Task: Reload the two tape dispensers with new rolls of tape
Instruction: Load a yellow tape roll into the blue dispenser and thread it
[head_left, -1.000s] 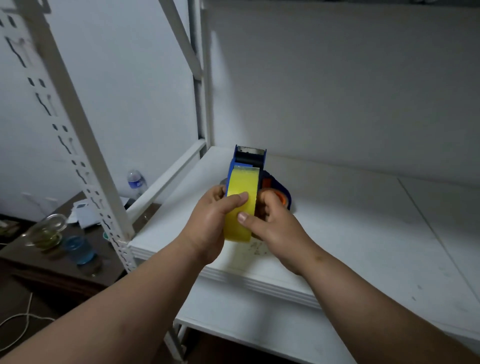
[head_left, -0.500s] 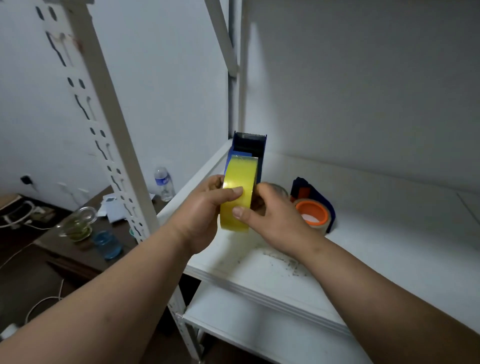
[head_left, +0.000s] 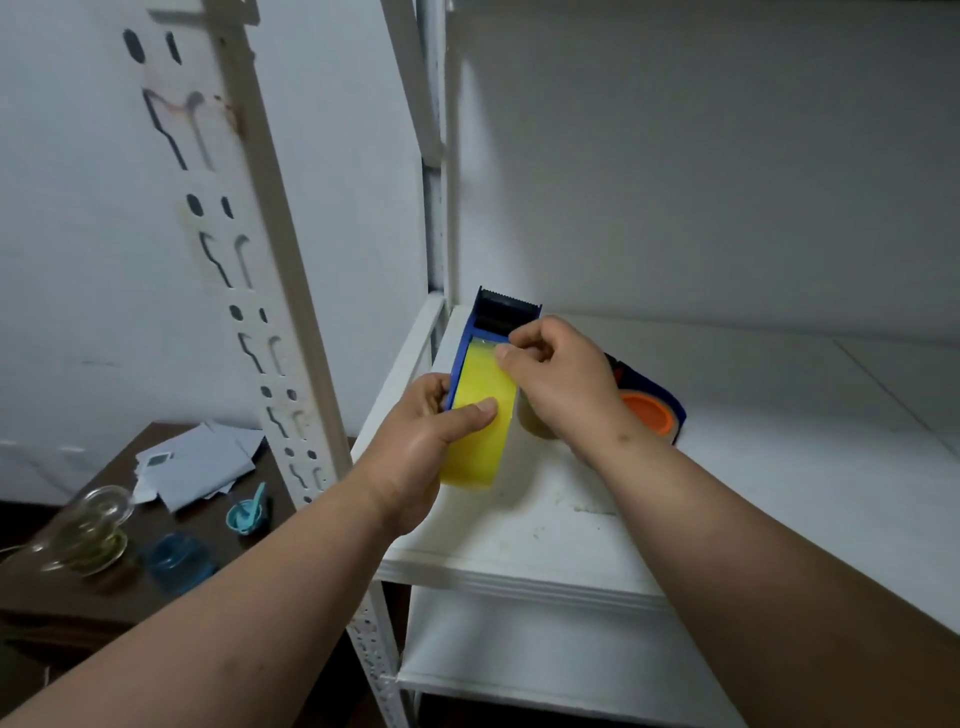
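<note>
My left hand (head_left: 426, 441) grips a blue tape dispenser (head_left: 501, 317) with a yellow roll of tape (head_left: 480, 415) seated in it, thumb pressed on the roll's face. My right hand (head_left: 561, 379) pinches the tape's free end near the top of the roll, just below the dispenser's black serrated cutter. Both are held above the white shelf (head_left: 727, 467). A second blue dispenser with an orange core (head_left: 649, 410) lies on the shelf behind my right hand. A pale roll (head_left: 530, 421) is partly hidden under my right hand.
A white slotted rack upright (head_left: 260, 291) stands to the left of the hands. Beyond it a dark side table (head_left: 62, 597) holds papers (head_left: 197, 462), a glass jug (head_left: 88, 530), a blue cup (head_left: 179, 558) and a small teal bowl (head_left: 247, 514). A lower shelf (head_left: 545, 665) sits beneath.
My right hand has moved up from the side of the roll to its top, pinching the tape end by the cutter. The view has shifted, showing more of the second dispenser.
</note>
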